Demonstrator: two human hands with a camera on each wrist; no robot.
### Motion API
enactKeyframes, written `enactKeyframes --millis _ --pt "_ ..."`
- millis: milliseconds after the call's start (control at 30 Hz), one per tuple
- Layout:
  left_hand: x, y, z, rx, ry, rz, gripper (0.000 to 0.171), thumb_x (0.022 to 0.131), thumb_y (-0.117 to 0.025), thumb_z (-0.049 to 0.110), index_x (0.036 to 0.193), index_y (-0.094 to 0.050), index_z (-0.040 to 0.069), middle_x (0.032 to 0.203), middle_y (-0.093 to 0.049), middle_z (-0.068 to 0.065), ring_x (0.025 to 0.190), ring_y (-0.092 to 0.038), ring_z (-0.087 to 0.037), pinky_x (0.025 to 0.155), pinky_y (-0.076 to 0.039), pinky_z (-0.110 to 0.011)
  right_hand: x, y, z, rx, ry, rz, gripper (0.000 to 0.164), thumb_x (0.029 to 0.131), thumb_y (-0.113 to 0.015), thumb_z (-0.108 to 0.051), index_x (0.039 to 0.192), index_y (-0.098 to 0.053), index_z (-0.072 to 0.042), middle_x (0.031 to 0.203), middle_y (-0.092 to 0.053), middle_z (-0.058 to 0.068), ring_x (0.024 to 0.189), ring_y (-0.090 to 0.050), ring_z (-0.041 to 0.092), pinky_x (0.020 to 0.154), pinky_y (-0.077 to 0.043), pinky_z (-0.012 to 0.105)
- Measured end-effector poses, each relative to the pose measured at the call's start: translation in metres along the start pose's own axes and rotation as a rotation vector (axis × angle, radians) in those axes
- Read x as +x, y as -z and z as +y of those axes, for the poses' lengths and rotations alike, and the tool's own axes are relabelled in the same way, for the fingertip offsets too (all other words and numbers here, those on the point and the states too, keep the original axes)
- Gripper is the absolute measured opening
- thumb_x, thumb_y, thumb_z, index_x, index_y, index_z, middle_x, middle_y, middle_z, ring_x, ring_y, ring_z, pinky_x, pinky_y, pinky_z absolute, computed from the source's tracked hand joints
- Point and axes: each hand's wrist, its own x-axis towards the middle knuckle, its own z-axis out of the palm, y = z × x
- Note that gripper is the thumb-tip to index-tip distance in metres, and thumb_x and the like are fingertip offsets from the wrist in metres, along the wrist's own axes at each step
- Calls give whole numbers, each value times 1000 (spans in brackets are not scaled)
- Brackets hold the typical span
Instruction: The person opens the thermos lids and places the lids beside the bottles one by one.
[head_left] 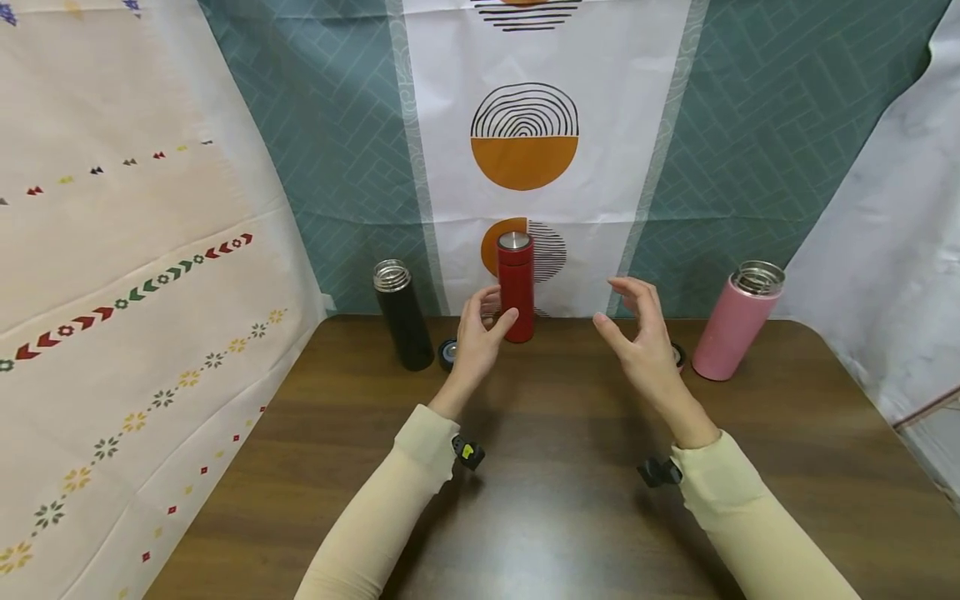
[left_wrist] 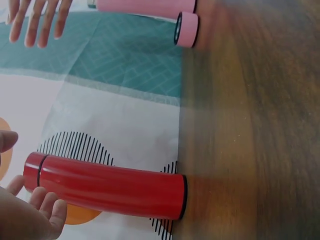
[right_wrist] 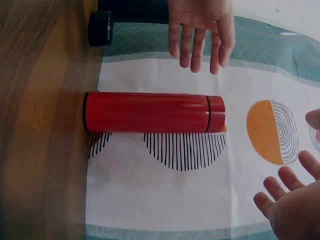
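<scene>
A red thermos flask with its lid on stands upright at the back middle of the table. Just left of it is my left hand, thumb and fingers spread; the right wrist view shows a gap between them. My right hand is held in the air to the right of the flask, fingers apart and holding nothing. A lidless black flask stands left of my left hand, with a black lid beside it. To the right stands a lidless pink flask; its pink lid is mostly behind my right hand in the head view.
The brown wooden table extends toward me under both forearms. A patterned cloth hangs right behind the flasks. More pale cloth hangs along the left side, and a white sheet hangs at the right.
</scene>
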Motion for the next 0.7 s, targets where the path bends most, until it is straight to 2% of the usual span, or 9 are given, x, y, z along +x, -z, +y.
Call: enactKeyframes --millis 67,300,500,600,700 --pt "3 -2 -1 -8 1 9 54 100 -70 21 146 -50 4 141 -52 -23 131 -50 -42 111 -40 -59 2 -3 0 -32 21 -4 54 97 -69 -4 147 -50 -6 149 -43 12 140 -41 27 117 -28 52" --pt "6 -2 -4 -17 28 35 58 100 -70 25 149 -46 5 146 -48 -24 134 -47 -39 113 -40 -57 3 -14 -36 -54 47 -22 51 95 -65 5 143 -48 8 144 -41 27 136 -38 39 114 -26 55" --pt "13 -1 -11 3 71 50 64 99 -71 28 152 -43 6 147 -46 -22 133 -47 -35 113 -42 -50 7 -17 -35 -51 59 -34 51 94 -65 5 142 -49 9 142 -43 28 136 -38 40 114 -27 60" --pt "19 -2 -15 4 83 46 66 99 -71 29 154 -41 7 148 -45 -19 134 -45 -34 114 -41 -50 11 -18 -34 -40 58 -43 49 95 -64 5 141 -49 11 141 -42 30 136 -38 42 115 -26 63" --pt "26 -1 -18 7 98 42 67 99 -71 31 155 -40 8 149 -44 -17 135 -44 -32 114 -41 -50 17 -20 -23 -43 59 -61 49 96 -65 4 142 -48 9 142 -42 30 136 -38 42 117 -24 62"
